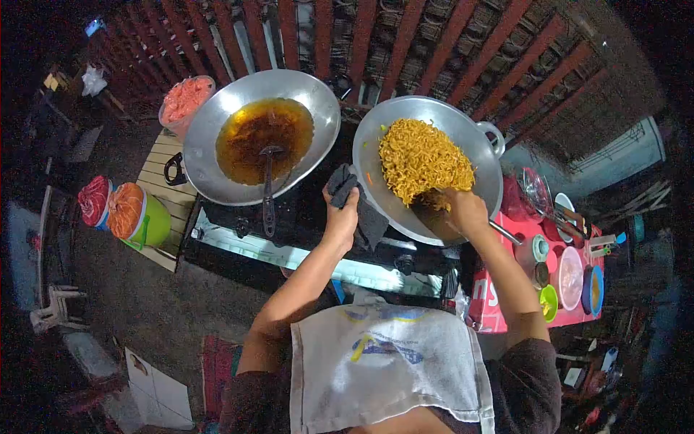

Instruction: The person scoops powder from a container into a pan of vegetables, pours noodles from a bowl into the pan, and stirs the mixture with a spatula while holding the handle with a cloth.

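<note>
A wide metal wok point(376, 188) on the right holds a heap of yellow-brown noodles point(423, 159). At its left rim, my left hand point(341, 213) is closed round a dark cloth point(370, 220). My right hand point(465, 213) is inside the wok at the lower edge of the noodles, its fingers partly hidden; a metal handle point(506, 232) shows just to the right of the wrist. Another wok point(206, 155) to the left contains dark golden oil point(249, 145), with a ladle point(269, 188) resting in it.
A tub of pink-red food point(186, 105) stands behind the left wok. Green point(153, 223) and blue containers sit further left. On the right, a pink table point(490, 300) bears bowls, jars and utensils. A red slatted fence point(322, 43) runs behind the woks.
</note>
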Motion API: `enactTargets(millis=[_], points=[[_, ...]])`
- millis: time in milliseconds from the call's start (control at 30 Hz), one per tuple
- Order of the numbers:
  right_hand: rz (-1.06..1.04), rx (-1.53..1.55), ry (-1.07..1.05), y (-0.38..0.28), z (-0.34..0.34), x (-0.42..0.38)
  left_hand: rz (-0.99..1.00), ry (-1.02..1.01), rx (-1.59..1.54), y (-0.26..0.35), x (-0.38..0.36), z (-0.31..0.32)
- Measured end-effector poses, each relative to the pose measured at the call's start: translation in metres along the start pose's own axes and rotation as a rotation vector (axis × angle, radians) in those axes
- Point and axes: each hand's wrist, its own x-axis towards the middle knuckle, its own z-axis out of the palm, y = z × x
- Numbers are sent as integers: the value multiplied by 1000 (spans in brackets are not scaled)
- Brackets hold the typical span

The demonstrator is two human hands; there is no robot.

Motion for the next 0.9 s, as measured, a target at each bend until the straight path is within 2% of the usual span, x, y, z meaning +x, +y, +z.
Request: enactTargets(millis=[167, 233, 300, 367, 433, 533, 633, 700, 767, 800, 867, 900], points=[[9, 14, 95, 12, -9, 6, -14, -23, -18, 7, -3, 1], [100, 178, 87, 21, -27, 1, 10, -14, 5, -1, 3, -1], [51, 232, 138, 35, -42, -7, -6, 2, 33, 4, -1, 1], [-104, 444, 134, 54, -50, -7, -21, 15, 62, 7, -2, 2], [-108, 426, 109, 50, -81, -14, -6, -13, 28, 7, -2, 2], [15, 666, -38, 76, -87, -7, -44, -31, -27, 6, -2, -1], [56, 676, -59, 70, -116, -11, -37, -11, 17, 5, 1, -1], [14, 657, -8, 68, -112, -12, -13, -15, 13, -1, 1, -3], [17, 522, -35, 65, -129, -13, 19, -24, 7, 0, 3, -2], [19, 520, -39, 66, -135, -14, -28, -15, -29, 2, 1, -1], [-95, 314, -40, 68, -142, -13, -72, -7, -61, 4, 1, -2], [-95, 313, -40, 74, -140, -12, -73, -25, -55, 4, 2, -3]])
